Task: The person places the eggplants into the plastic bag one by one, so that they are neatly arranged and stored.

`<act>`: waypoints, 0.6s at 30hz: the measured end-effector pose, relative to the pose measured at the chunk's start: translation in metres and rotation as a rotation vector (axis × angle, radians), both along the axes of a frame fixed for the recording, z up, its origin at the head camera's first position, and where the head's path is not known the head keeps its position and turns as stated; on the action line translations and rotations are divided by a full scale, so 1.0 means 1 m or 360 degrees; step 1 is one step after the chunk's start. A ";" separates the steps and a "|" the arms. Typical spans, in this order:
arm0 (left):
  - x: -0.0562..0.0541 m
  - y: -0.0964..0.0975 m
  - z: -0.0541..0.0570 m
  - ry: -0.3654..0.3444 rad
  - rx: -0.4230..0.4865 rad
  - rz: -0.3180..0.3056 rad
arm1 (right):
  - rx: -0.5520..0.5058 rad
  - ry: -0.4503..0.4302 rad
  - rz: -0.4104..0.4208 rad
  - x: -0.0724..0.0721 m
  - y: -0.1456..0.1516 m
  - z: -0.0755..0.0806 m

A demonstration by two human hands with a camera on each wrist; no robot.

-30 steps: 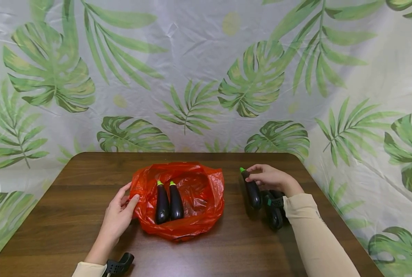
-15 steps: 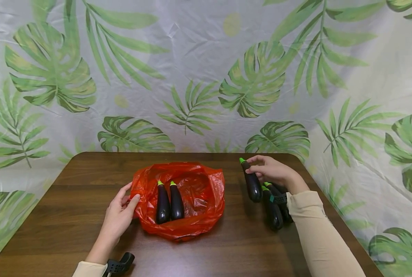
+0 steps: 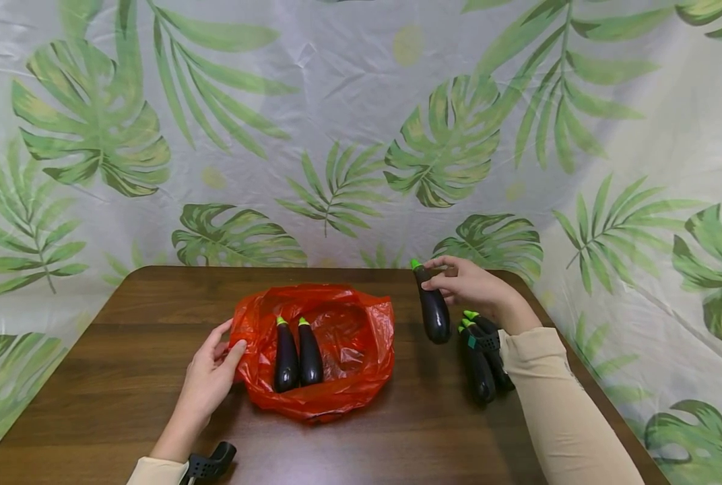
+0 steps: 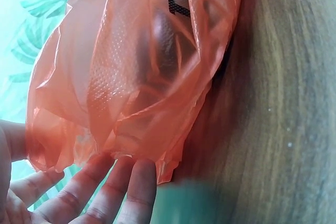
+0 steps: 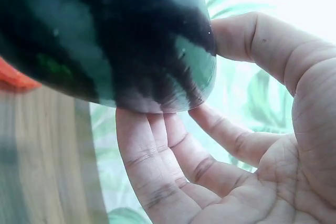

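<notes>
A red plastic bag [image 3: 349,397] lies with its mouth wide on the table. Inside it two eggplants [image 3: 285,357] with green tips rest side by side. My left hand [image 3: 211,374] pinches the bag's left rim between thumb and fingers; in the left wrist view the fingers lie behind the thin film [image 4: 131,93]. To the right of the bag, my right hand [image 3: 470,286] grips a dark, glossy eggplant [image 3: 435,313] near its green end, held above the table. The right wrist view shows thumb and fingertips against the eggplant's side [image 5: 131,40].
Several more eggplants [image 3: 477,370] lie grouped under the right wrist, partly hidden by the wrist strap and sleeve. The brown wooden table [image 3: 124,377] ends at a leaf-print curtain [image 3: 349,101] behind it.
My right hand has lifted the eggplant off the table and carried it up and slightly left, uncovering the grouped eggplants' green tips. My left hand and the bag stay in place.
</notes>
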State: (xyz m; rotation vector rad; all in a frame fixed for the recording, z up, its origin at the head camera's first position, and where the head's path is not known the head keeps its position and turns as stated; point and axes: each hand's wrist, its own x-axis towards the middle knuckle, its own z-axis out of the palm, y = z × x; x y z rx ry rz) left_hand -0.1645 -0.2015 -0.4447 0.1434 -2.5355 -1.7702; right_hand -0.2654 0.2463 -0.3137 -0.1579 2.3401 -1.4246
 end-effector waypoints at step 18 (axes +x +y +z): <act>-0.001 0.000 -0.001 0.0005 -0.0015 -0.0015 | 0.0128 0.0180 0.0154 -0.004 -0.045 0.032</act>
